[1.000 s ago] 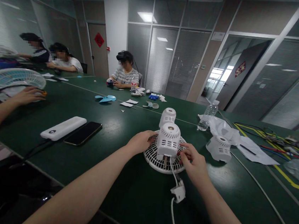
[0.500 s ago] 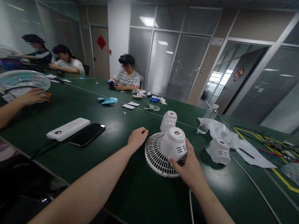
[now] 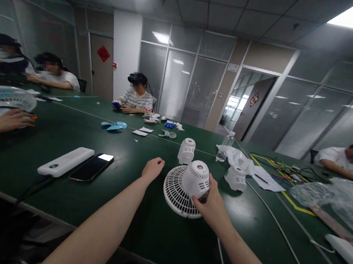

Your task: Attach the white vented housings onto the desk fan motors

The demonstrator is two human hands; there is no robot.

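In the head view, my right hand (image 3: 215,203) is closed around the right side of a white fan motor housing (image 3: 196,178). The housing is tilted and stands over a round white fan grille (image 3: 175,190) lying on the table. My left hand (image 3: 152,169) rests on the table just left of the grille, apart from it, with its fingers curled closed and no object visible in them. Right behind the grille stands another white housing (image 3: 187,150). A third white housing (image 3: 236,178) sits farther right. A white cord (image 3: 222,260) runs down below my right hand.
A white power bank (image 3: 66,161) and a phone (image 3: 92,167) lie to the left. Beyond are blue fan blades (image 3: 114,126). A plastic bottle (image 3: 226,146), paper (image 3: 268,178) and cables are on the right. A neighbour's hand (image 3: 16,121) touches another fan grille (image 3: 6,97); several people sit around.
My left hand has come off the grille and curled closed. My right hand has gripped the housing and turned and tilted it. The view has swung right, bringing in another person.
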